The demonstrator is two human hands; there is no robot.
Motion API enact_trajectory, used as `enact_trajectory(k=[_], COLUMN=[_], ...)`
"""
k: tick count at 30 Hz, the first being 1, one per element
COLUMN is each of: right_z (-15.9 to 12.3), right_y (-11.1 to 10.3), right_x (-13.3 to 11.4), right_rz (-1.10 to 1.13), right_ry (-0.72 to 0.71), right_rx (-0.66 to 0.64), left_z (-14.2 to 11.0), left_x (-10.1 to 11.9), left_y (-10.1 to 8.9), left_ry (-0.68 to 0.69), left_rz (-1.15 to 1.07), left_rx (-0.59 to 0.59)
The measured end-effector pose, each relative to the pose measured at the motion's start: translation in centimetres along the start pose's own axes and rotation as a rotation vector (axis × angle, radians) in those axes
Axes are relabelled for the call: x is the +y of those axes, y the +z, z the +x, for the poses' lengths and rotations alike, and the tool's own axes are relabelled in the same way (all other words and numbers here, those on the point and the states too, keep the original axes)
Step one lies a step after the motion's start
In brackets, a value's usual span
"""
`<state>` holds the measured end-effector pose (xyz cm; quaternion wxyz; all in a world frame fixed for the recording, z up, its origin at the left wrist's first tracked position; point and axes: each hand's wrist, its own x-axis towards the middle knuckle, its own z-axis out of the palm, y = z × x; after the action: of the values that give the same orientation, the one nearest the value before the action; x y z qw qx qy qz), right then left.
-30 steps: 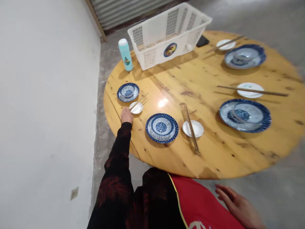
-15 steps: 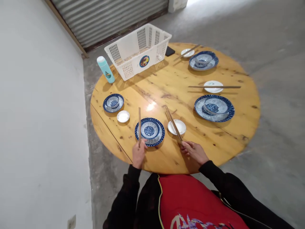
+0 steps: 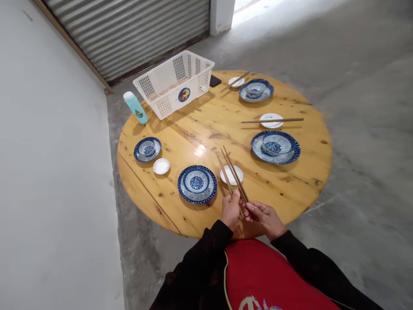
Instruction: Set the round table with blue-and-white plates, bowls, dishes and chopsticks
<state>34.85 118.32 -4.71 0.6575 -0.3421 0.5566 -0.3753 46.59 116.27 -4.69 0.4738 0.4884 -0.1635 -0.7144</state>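
Observation:
Brown chopsticks (image 3: pixel 224 172) point away from my left hand (image 3: pixel 231 211), which is closed around their near end. My right hand (image 3: pixel 263 217) pinches more chopsticks (image 3: pixel 234 173) just to the right; how many is hard to make out. Both hands nearly meet at the near edge of the round wooden table (image 3: pixel 206 224). Under the chopstick tips lies a small white dish (image 3: pixel 238 175). To its left, a blue-patterned plate (image 3: pixel 213 189) carries a matching bowl (image 3: pixel 196 182).
A white plastic basket (image 3: pixel 167 103) stands at the back, with a turquoise bottle (image 3: pixel 136 108) left of it and a black phone (image 3: pixel 215 81) on its right. Another plate (image 3: pixel 258 157) with a bowl sits right, near a white dish (image 3: pixel 267 125) with chopsticks (image 3: pixel 290 120) across it.
My left hand has moved right, from beside the blue plate to my right hand, carrying its chopstick along. The view has shifted slightly. My right hand keeps its grip.

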Motion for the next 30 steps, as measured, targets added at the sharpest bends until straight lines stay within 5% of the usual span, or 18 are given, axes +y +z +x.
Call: enact_trajectory(k=[2,11,18,23,30], right_z=[-0.7,-2.9,-2.5,-1.9,-3.2], right_y=[-0.4,-2.8,-5.6,-10.1,-20.2], right_x=[-0.1,0.9,0.1,-1.3,-3.4], right_rz=[-0.082,-0.530,-0.453,-0.433,-0.297], right_ry=[-0.060,-0.234,-0.247,-0.333,-0.253], right_rx=[0.008,0.138,-0.013,-0.133,-0.342], left_z=[-0.2,-1.0,-0.8,-1.1,-2.0], left_x=[-0.3,-1.1,-2.3,-3.5,-8.0], left_y=[0.9,4.5,6.9,11.4,20.2], left_ry=[-0.026,0.043,0.026,0.134,0.083], left_rz=[0.018,0.002,0.023,0.100,0.218], left_rx=[-0.087,-0.133,-0.101,-0.054,-0.121])
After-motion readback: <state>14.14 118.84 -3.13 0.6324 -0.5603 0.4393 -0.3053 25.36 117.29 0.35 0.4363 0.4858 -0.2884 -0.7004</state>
